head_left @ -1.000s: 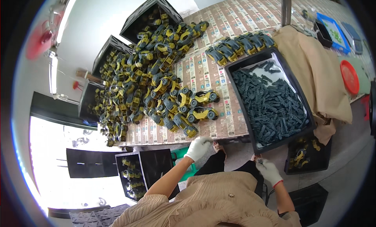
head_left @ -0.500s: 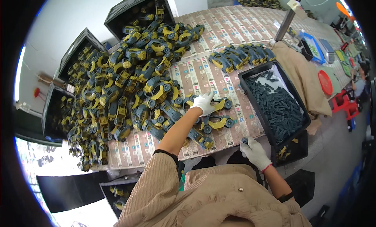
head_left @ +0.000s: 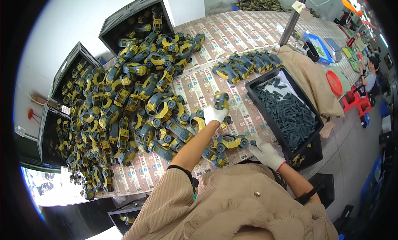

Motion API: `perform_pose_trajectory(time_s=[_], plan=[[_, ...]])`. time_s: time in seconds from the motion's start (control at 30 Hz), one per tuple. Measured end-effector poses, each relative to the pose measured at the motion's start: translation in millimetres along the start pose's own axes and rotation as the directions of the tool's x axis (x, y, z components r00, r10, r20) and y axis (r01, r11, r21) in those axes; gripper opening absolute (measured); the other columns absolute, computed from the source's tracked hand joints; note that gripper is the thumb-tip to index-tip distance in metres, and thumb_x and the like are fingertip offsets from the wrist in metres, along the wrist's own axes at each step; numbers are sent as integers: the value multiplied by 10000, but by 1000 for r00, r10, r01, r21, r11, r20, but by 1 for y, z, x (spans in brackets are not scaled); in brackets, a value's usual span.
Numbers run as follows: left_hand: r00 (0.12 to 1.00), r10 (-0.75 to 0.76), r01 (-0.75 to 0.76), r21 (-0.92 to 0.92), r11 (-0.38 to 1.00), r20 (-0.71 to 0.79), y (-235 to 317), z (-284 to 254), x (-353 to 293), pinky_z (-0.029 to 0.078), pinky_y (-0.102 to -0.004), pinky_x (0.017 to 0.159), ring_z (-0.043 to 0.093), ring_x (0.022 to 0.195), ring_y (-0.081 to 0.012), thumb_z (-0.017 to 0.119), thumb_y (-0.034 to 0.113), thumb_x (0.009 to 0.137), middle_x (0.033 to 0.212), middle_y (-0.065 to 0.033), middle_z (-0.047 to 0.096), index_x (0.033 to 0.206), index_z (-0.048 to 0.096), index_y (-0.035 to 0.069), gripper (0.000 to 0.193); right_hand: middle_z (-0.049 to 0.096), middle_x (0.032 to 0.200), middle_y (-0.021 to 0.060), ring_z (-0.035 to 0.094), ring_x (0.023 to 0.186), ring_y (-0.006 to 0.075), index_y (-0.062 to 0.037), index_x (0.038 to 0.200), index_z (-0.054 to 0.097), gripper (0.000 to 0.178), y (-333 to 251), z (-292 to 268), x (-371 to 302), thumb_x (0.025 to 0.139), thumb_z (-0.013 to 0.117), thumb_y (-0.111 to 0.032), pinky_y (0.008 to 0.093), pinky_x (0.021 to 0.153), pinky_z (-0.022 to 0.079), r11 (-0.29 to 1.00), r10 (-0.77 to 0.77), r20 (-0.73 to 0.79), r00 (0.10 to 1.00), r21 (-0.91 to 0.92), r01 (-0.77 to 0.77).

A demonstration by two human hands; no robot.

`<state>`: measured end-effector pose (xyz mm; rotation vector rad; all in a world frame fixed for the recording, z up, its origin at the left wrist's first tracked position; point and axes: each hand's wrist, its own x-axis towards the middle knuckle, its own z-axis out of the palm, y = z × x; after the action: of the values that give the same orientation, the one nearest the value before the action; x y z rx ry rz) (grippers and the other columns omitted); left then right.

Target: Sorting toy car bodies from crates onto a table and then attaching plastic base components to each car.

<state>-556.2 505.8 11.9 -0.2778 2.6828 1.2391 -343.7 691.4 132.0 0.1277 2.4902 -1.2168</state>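
Observation:
My left hand (head_left: 214, 115), in a white glove, is closed on a grey and yellow toy car (head_left: 222, 101), lifted and tipped up over the table. Another toy car (head_left: 230, 142) lies just below it, close to my right hand (head_left: 267, 154). That gloved right hand is pinched round a small dark piece (head_left: 252, 143) that shows only at the fingertips; its exact kind is too small to make out. A large heap of the same toy cars (head_left: 120, 99) spreads to the left of my hands.
A black tray (head_left: 284, 134) of dark grey plastic parts (head_left: 286, 115) stands at the right. Behind it runs a row of toy cars (head_left: 244, 65). Black crates (head_left: 132, 12) lie tipped at the far left. A metal post (head_left: 293, 20) and brown cloth (head_left: 309, 74) are at the right.
My left hand has closed on a toy car and raised it off the table. The right hand has moved slightly up and left, toward the nearest car.

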Motion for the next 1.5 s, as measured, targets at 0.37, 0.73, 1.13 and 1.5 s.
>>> perform_pose_trajectory(time_s=[0.37, 0.73, 1.13, 1.5], plan=[[924, 382, -361, 278, 890, -24, 6, -1, -34, 500, -466, 998, 606, 1162, -395, 779, 126, 753, 1339, -197, 557, 1132, 668, 97, 396, 672, 1049, 327, 667, 1020, 464, 58, 1149, 579, 401, 64, 6, 108, 1045, 516, -324, 493, 869, 499, 1000, 16, 62, 998, -19, -15], [775, 488, -632, 500, 592, 402, 11, 8, -49, 472, -451, 951, 657, 1089, -303, 710, 194, 766, 1031, -112, 689, 946, 731, 144, 189, 691, 970, 298, 689, 951, 450, -1, 1123, 580, 353, 47, -15, 138, 1042, 531, -341, 527, 807, 520, 881, -120, 151, 981, -439, 176], [750, 522, -661, 472, 583, 406, -4, 6, -62, 460, -432, 885, 657, 1023, -300, 701, 171, 736, 1022, -111, 672, 1027, 659, 128, 297, 702, 806, 225, 711, 802, 417, -25, 1058, 593, 396, 25, -6, 141, 1021, 552, -417, 530, 692, 556, 676, -182, 255, 949, -668, 310], [718, 579, -676, 188, 712, 387, -11, -2, -56, 492, -485, 880, 684, 974, -343, 637, 307, 874, 980, -136, 733, 1002, 742, 169, 216, 748, 833, 183, 751, 765, 360, -13, 1045, 641, 260, 12, 14, 129, 1012, 450, -186, 506, 646, 581, 463, -86, 241, 967, -850, 253]])
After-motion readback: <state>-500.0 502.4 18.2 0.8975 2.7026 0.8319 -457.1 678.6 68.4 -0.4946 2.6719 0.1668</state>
